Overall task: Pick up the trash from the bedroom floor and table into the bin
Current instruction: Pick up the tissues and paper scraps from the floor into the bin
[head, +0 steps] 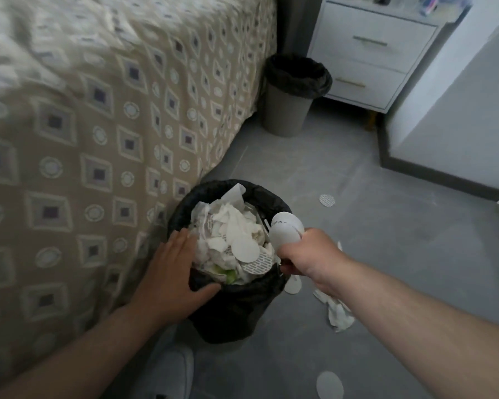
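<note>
Right hand (308, 251), grip clamped on white discs (285, 230), above bin (236, 309); left hand (170, 269) flat on rim

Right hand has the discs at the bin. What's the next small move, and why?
Probably shift the right hand slightly left, over the middle of the bin, then release the white discs. They hang above the right rim, and the paper heap already reaches the top, so dropping here might spill them. The left hand rests on the opposite rim.
</note>
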{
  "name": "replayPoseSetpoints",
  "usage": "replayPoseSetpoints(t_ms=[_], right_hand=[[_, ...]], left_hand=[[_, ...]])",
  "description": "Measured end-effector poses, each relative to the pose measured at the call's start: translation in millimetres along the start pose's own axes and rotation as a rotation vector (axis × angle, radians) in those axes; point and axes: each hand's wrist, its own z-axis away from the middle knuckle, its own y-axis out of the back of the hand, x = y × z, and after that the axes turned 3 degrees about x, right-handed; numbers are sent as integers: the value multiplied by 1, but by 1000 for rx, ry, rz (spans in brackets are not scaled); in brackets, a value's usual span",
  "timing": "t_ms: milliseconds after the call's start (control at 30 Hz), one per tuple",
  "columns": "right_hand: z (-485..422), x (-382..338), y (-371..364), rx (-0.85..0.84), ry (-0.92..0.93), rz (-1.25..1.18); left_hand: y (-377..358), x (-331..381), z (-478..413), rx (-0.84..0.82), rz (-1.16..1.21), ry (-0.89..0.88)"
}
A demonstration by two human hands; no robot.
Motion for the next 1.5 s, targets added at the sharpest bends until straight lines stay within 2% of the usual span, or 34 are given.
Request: replayPoseSetpoints(t_ms=[133, 267, 367, 500, 567, 633, 733, 800, 867, 933, 967, 1033, 1100, 1200, 1333, 1433, 1500], right_hand=[[-23, -24, -22, 16, 56, 113], [-32, -27, -40, -14, 226, 480], [-28, -15, -54, -96, 336, 713], [-27, 0, -67, -236, 396, 999], [-20, 2, -62, -222, 417, 997], [-2, -5, -57, -159, 536, 920], [26, 16, -8, 41, 755, 751], [31, 58, 37, 114, 695, 672], [28, 115, 77, 151, 468, 685], [26, 174, 100, 125, 180, 734], [25, 201, 103, 74, 67, 747], [19, 245, 96, -51, -45, 738], [14, 274, 79, -134, -55, 743], [9, 299, 53, -135, 24, 740], [5, 308, 35, -153, 140, 725], [0, 311, 32, -165, 175, 706], [-1, 312, 31, -166, 157, 694]], left_hand=[[-7, -14, -1, -53, -52, -38], [-7, -17, -7, -10, 27, -63], [-9, -17, -10, -2, 19, -57], [-9, -19, -9, 14, 40, -49], [-9, -17, -8, 43, 11, -68], [-4, -19, -4, 116, -14, -103], [8, 17, -9, 115, -25, -352], [16, 57, -12, 14, -27, -560], [11, 94, -10, -101, -61, -740], [-11, 126, -6, -219, -67, -815], [-28, 140, -5, -286, -38, -799], [-74, 166, -10, -421, 3, -652], [-126, 182, -25, -463, -43, -486], [-188, 190, -53, -436, -216, -290], [-225, 189, -106, -423, -471, -204], [-235, 183, -133, -575, -490, -182], [-238, 178, -139, -617, -478, -196]])
